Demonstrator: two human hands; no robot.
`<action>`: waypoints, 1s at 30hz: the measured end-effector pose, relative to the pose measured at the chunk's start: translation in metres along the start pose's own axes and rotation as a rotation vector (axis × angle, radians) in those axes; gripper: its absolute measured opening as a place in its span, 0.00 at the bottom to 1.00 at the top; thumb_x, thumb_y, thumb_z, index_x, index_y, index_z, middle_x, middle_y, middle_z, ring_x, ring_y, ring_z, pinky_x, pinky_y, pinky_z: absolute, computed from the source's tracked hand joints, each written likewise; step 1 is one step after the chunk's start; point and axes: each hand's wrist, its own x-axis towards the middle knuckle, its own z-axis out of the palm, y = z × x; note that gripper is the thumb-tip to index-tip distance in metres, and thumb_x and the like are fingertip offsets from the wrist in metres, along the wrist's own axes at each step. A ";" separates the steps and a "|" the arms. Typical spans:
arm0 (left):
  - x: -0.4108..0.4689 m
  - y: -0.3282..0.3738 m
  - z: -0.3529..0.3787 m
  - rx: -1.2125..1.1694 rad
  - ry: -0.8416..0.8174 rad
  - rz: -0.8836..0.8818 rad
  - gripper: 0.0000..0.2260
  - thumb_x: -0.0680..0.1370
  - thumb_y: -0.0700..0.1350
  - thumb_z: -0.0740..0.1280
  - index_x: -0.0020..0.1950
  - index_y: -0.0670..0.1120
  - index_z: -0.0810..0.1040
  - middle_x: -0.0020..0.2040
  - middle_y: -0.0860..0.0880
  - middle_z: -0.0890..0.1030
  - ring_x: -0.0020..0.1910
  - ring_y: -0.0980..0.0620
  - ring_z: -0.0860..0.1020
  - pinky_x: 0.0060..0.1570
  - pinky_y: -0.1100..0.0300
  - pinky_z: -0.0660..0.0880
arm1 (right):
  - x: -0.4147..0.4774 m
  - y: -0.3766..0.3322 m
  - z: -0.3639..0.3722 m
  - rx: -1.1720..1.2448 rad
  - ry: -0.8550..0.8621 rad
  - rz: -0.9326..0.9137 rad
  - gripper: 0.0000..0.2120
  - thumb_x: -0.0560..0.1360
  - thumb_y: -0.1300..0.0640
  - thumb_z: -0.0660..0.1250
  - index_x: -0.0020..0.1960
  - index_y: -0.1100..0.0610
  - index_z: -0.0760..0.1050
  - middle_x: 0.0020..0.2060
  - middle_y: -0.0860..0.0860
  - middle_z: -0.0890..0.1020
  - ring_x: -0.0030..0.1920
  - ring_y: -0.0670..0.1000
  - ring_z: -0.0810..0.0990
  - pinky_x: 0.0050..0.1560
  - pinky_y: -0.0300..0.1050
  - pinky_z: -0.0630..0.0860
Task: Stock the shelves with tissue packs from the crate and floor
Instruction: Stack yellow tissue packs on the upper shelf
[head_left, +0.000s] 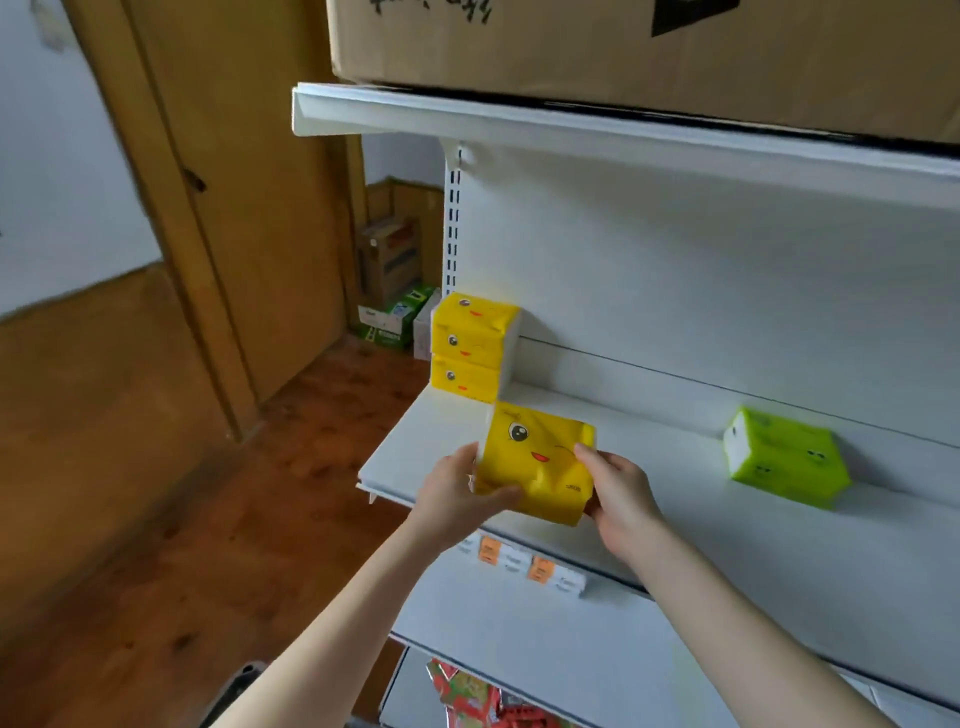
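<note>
Nearest, at the frame's 6 o'clock, red printed packaging (472, 696) lies on a lower shelf level between the two bare forearms. Above it, orange-and-white price labels (524, 564) run along the front lip of the white shelf (727, 545).

The left hand (457, 493) and right hand (618, 493) are apart, each gripping one side of a yellow tissue pack (540, 467) with a cartoon face, held over the shelf's front edge.

At 11 o'clock from that pack, just beside it, two more yellow packs (470, 348) are stacked at the shelf's left end against the back panel. At 3 o'clock, well apart, a green pack (784, 457) sits tilted on the shelf.

At 12 o'clock the upper shelf (571, 130) carries a large cardboard box (623, 47). Farther off at 10 o'clock, cartons (392, 291) sit on the wooden floor (156, 493) beside a wooden door (249, 208).
</note>
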 end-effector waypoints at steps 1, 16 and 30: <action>0.010 -0.001 0.004 0.022 -0.006 0.019 0.24 0.69 0.52 0.74 0.61 0.45 0.75 0.55 0.46 0.79 0.52 0.48 0.76 0.51 0.55 0.74 | 0.011 0.001 0.000 -0.002 0.023 0.016 0.03 0.76 0.59 0.65 0.44 0.58 0.74 0.43 0.59 0.80 0.44 0.58 0.78 0.44 0.49 0.75; 0.123 -0.011 0.015 0.113 -0.030 -0.108 0.14 0.75 0.55 0.67 0.44 0.45 0.70 0.41 0.48 0.79 0.40 0.49 0.76 0.33 0.62 0.71 | 0.074 0.018 0.023 -0.297 0.322 -0.199 0.10 0.74 0.57 0.68 0.55 0.57 0.77 0.49 0.55 0.80 0.48 0.52 0.76 0.47 0.42 0.71; 0.167 0.014 0.025 0.093 -0.080 -0.051 0.16 0.80 0.45 0.58 0.60 0.35 0.75 0.59 0.36 0.77 0.58 0.39 0.75 0.54 0.51 0.71 | 0.145 -0.017 0.052 -0.098 0.371 -0.018 0.19 0.80 0.53 0.59 0.69 0.59 0.67 0.64 0.56 0.73 0.64 0.55 0.71 0.62 0.48 0.68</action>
